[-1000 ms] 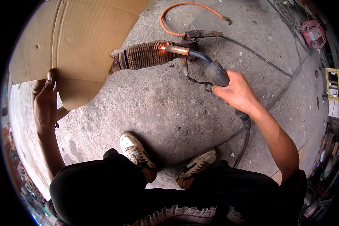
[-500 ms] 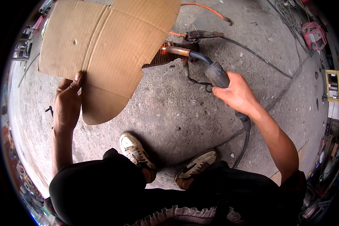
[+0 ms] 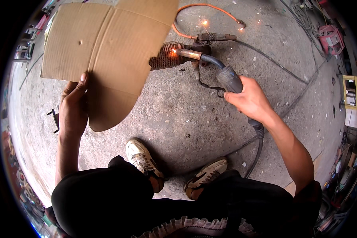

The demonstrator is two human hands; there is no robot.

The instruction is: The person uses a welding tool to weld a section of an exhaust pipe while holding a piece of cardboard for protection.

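Observation:
My left hand (image 3: pixel 74 105) pinches the lower edge of a large piece of brown cardboard (image 3: pixel 119 51), thumb on the near face. The sheet stands between me and part of a rusty ribbed metal piece (image 3: pixel 167 56) on the floor, covering its left end. In my right hand (image 3: pixel 252 99) is a welding torch (image 3: pixel 229 78), wrapped by my fingers at the black handle. Its bent neck ends in a copper nozzle (image 3: pixel 188 54), whose tip is at the ribbed piece, where a small orange glow shows. A dark clamp (image 3: pixel 216 37) lies just behind.
An orange cable (image 3: pixel 210 5) curves over the concrete floor (image 3: pixel 178 103) at the back. Dark cables run right toward a red machine (image 3: pixel 331 39). My shoes (image 3: pixel 143 160) are planted close in front. A small black bracket (image 3: pixel 54 121) lies left of my left wrist.
The cardboard has shifted left, baring more of the ribbed metal and the orange cable. Sparks now lie scattered near the clamp and cable end. The torch has barely moved.

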